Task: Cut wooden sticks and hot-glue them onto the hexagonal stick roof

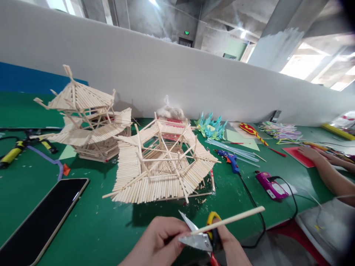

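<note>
At the bottom edge my left hand [158, 240] pinches the near end of a thin wooden stick [230, 220] that slants up to the right. My right hand [230, 245] is closed round yellow-and-black handled cutters [203, 238], whose metal blades are open around the stick. Just beyond, on the green table [105, 225], stands an upturned roof frame [161, 162] built of many wooden sticks. A finished stick pagoda [85, 118] stands behind it to the left.
A black phone [44, 218] lies at the front left. A blue glue gun [231, 159], clear glue sticks [233, 149], a magenta device [271, 186] with a black cable and folded paper shapes [212, 125] lie at the right. Another person's arms [330, 166] rest at the far right.
</note>
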Action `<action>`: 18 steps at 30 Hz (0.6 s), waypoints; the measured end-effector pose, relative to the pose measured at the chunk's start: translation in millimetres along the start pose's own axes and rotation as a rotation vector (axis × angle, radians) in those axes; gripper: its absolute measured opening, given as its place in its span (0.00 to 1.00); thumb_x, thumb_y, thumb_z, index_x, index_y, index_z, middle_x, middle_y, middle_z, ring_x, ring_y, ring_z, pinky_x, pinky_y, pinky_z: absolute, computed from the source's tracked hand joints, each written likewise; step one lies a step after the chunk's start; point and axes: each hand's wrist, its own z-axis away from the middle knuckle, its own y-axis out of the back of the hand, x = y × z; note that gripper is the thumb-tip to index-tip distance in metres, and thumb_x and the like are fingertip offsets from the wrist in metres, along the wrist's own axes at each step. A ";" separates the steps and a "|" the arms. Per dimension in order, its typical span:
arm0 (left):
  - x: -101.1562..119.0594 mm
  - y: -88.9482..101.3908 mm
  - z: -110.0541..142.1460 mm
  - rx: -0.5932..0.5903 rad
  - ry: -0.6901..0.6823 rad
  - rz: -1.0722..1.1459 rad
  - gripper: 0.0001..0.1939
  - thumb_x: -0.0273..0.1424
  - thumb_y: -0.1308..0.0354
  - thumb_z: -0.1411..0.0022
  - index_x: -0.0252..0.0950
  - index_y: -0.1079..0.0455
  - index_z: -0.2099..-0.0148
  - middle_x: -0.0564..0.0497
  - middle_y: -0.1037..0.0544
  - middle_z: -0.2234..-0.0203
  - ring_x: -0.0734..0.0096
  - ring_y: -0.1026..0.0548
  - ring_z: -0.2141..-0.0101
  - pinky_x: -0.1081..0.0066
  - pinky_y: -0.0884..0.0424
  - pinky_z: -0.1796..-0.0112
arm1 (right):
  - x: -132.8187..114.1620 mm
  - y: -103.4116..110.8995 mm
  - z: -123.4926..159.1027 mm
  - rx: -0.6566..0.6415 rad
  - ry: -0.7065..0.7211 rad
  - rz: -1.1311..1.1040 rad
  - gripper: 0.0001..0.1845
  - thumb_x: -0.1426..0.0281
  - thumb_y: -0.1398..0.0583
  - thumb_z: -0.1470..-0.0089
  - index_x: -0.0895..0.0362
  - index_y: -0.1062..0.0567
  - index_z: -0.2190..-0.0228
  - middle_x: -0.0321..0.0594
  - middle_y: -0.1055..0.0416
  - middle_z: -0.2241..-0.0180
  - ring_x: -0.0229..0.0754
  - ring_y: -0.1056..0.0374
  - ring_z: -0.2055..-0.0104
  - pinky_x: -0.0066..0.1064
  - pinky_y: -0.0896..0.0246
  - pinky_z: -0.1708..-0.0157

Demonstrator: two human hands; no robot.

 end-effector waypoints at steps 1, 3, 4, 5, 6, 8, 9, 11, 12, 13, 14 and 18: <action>3.5 2.3 -0.6 -0.036 0.101 0.072 0.14 0.36 0.48 0.44 0.36 0.25 0.72 0.50 0.24 0.77 0.70 0.29 0.72 0.77 0.36 0.71 | -3.5 3.4 3.9 -0.007 0.046 0.023 0.13 0.65 0.39 0.64 0.55 0.31 0.71 0.36 0.31 0.75 0.41 0.33 0.71 0.25 0.41 0.73; 7.1 5.5 -1.4 -0.115 0.245 0.210 0.12 0.36 0.45 0.46 0.35 0.25 0.72 0.51 0.25 0.77 0.72 0.32 0.73 0.77 0.38 0.72 | -9.0 8.5 11.5 -0.031 0.095 0.059 0.14 0.68 0.39 0.64 0.55 0.32 0.70 0.36 0.31 0.74 0.40 0.34 0.71 0.24 0.41 0.72; 7.0 6.3 -1.5 -0.133 0.291 0.256 0.11 0.36 0.44 0.47 0.35 0.25 0.73 0.53 0.27 0.79 0.74 0.34 0.75 0.78 0.39 0.73 | -10.3 9.7 14.4 -0.036 0.107 0.068 0.15 0.69 0.39 0.65 0.55 0.32 0.69 0.36 0.31 0.73 0.40 0.34 0.71 0.24 0.42 0.71; 6.0 6.5 -1.4 -0.140 0.322 0.282 0.11 0.36 0.44 0.48 0.34 0.25 0.73 0.54 0.29 0.81 0.76 0.37 0.77 0.78 0.41 0.75 | -10.4 9.9 16.4 -0.030 0.111 0.074 0.17 0.70 0.39 0.65 0.55 0.32 0.67 0.35 0.31 0.73 0.40 0.34 0.70 0.24 0.42 0.70; 4.5 6.1 -0.9 -0.140 0.341 0.289 0.11 0.35 0.43 0.48 0.33 0.25 0.74 0.56 0.32 0.83 0.77 0.40 0.79 0.79 0.44 0.77 | -9.6 9.3 17.4 -0.025 0.107 0.082 0.19 0.70 0.39 0.65 0.55 0.32 0.66 0.36 0.30 0.72 0.40 0.34 0.70 0.24 0.42 0.69; 0.8 3.6 1.0 -0.146 0.326 0.263 0.12 0.36 0.45 0.47 0.33 0.26 0.74 0.58 0.38 0.86 0.79 0.44 0.81 0.79 0.47 0.80 | -6.5 7.5 17.6 -0.034 0.085 0.121 0.21 0.70 0.39 0.65 0.56 0.32 0.64 0.37 0.29 0.73 0.42 0.34 0.70 0.26 0.41 0.69; -1.0 1.3 2.4 -0.135 0.280 0.236 0.13 0.35 0.46 0.46 0.33 0.27 0.74 0.58 0.39 0.86 0.78 0.44 0.81 0.79 0.47 0.80 | -5.2 7.0 17.3 -0.050 0.074 0.143 0.21 0.70 0.40 0.65 0.57 0.32 0.63 0.39 0.29 0.73 0.43 0.34 0.70 0.28 0.41 0.70; -4.1 -5.0 5.4 -0.036 0.127 0.158 0.11 0.32 0.48 0.45 0.34 0.27 0.73 0.56 0.34 0.84 0.77 0.40 0.81 0.78 0.43 0.78 | -5.1 7.4 17.5 -0.072 0.074 0.170 0.20 0.71 0.42 0.63 0.59 0.32 0.62 0.43 0.28 0.71 0.45 0.33 0.70 0.30 0.40 0.70; -5.6 -8.4 6.9 0.045 0.037 0.110 0.10 0.30 0.49 0.44 0.34 0.27 0.72 0.55 0.31 0.82 0.76 0.37 0.79 0.78 0.41 0.76 | -6.5 8.3 18.1 -0.068 0.092 0.175 0.22 0.71 0.43 0.63 0.60 0.33 0.61 0.44 0.28 0.70 0.45 0.33 0.70 0.31 0.40 0.69; -7.1 -11.6 8.2 0.130 -0.047 0.064 0.09 0.28 0.50 0.44 0.35 0.28 0.71 0.54 0.28 0.80 0.75 0.34 0.77 0.78 0.39 0.73 | -8.8 9.3 19.1 -0.061 0.111 0.171 0.24 0.72 0.43 0.63 0.61 0.34 0.59 0.44 0.28 0.70 0.45 0.33 0.70 0.31 0.41 0.69; -8.6 -14.1 9.1 0.198 -0.114 0.028 0.09 0.26 0.50 0.45 0.37 0.28 0.70 0.53 0.27 0.78 0.74 0.32 0.76 0.78 0.38 0.72 | -11.6 10.3 20.1 -0.059 0.119 0.157 0.25 0.72 0.43 0.64 0.60 0.35 0.58 0.43 0.28 0.71 0.43 0.33 0.71 0.30 0.41 0.69; -11.6 -12.7 10.1 0.174 -0.146 -0.006 0.10 0.25 0.50 0.44 0.39 0.27 0.68 0.53 0.25 0.76 0.73 0.29 0.74 0.77 0.36 0.70 | -21.5 11.9 19.7 -0.084 0.062 0.080 0.22 0.70 0.40 0.65 0.55 0.34 0.62 0.34 0.29 0.75 0.38 0.34 0.75 0.24 0.42 0.75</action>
